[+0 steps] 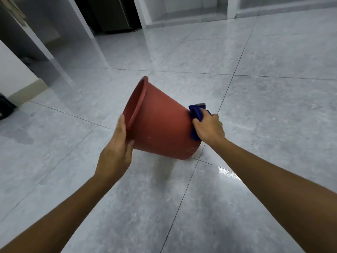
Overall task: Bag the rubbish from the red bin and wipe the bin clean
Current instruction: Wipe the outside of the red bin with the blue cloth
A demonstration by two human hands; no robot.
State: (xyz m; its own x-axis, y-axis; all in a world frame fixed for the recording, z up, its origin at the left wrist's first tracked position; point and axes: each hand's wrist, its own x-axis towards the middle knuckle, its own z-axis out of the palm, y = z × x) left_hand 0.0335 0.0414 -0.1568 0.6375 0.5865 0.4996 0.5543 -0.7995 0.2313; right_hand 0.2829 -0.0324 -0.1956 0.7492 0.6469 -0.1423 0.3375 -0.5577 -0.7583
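Note:
The red bin (pixel 160 123) is tipped on its side above the floor, its open mouth facing left and away from me, its base toward the right. My left hand (pixel 116 148) grips the bin's rim at the near left, thumb on the outer wall. My right hand (pixel 209 128) holds a dark blue cloth (pixel 197 114) bunched in its fingers and presses it against the bin's base end. The inside of the bin is mostly hidden. No rubbish or bag shows.
Glossy grey floor tiles (pixel 237 198) spread all around. A small grey object (pixel 200 104) peeks out behind the cloth. White pillars (pixel 87 24) and a dark doorway stand at the back; a dark object (pixel 5 106) sits at the left edge.

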